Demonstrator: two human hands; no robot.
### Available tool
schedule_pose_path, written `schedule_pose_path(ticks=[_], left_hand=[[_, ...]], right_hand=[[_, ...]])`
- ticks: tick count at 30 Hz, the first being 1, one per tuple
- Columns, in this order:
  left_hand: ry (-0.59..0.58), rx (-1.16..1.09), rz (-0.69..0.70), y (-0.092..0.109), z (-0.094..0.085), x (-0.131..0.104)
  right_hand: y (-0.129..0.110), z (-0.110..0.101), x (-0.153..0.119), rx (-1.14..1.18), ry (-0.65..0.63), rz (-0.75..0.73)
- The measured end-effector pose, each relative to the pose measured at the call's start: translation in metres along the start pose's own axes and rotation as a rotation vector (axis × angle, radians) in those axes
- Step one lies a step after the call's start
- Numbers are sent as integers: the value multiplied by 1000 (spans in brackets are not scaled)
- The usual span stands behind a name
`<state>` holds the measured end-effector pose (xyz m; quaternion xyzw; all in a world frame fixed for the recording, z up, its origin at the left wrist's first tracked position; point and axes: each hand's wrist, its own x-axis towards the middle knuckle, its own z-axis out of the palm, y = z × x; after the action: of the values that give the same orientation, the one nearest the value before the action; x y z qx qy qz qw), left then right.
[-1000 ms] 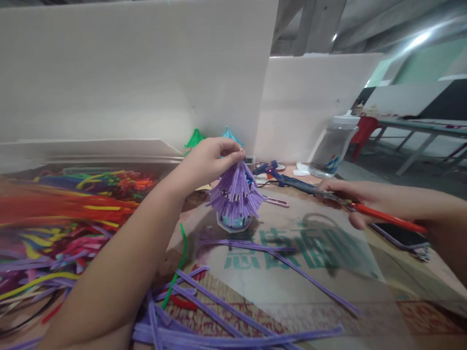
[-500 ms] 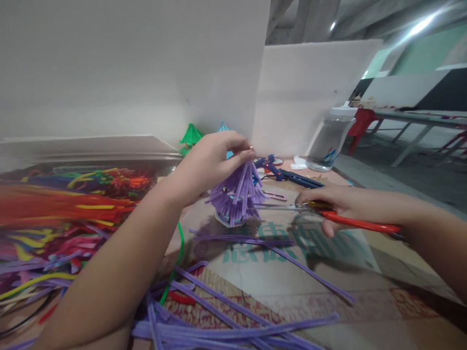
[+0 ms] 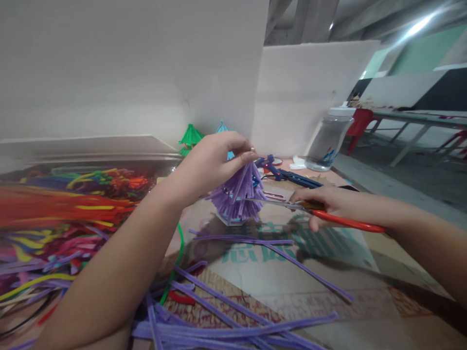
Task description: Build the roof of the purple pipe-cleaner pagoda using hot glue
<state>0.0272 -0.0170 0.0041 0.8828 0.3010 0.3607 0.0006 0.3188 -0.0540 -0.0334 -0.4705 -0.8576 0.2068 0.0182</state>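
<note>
A purple pipe-cleaner model (image 3: 239,197) with tiered, fringed layers stands on a pale base at the middle of the work surface. My left hand (image 3: 222,158) pinches its tip from above, thumb and fingers pressed together. From the right, my right hand (image 3: 324,201) grips red-handled scissors (image 3: 346,221), whose blades reach into the purple fringe. Whether the blades are cutting a strand cannot be made out. Loose purple pipe cleaners (image 3: 233,330) lie in front of the model, some of them crossing.
Colourful pipe cleaners (image 3: 65,204) are heaped at left. Behind the model are a green model (image 3: 191,134), a light blue one (image 3: 222,127) and a blue glue gun (image 3: 270,165). A clear bottle (image 3: 328,138) stands at back right, near the edge.
My right hand and the scissors have moved slightly left and the blades have risen a little on the purple fringe. The model has turned or tilted slightly; my left hand still pinches its tip.
</note>
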Motion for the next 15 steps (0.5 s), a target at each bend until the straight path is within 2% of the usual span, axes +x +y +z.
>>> schedule_pose_path(ticks=[9, 15], left_hand=[[-1, -7, -4, 1, 0, 0], [-6, -6, -20, 1, 0, -1]], right_hand=[[-6, 4, -4, 47, -6, -4], [-2, 4, -2, 78, -14, -20]])
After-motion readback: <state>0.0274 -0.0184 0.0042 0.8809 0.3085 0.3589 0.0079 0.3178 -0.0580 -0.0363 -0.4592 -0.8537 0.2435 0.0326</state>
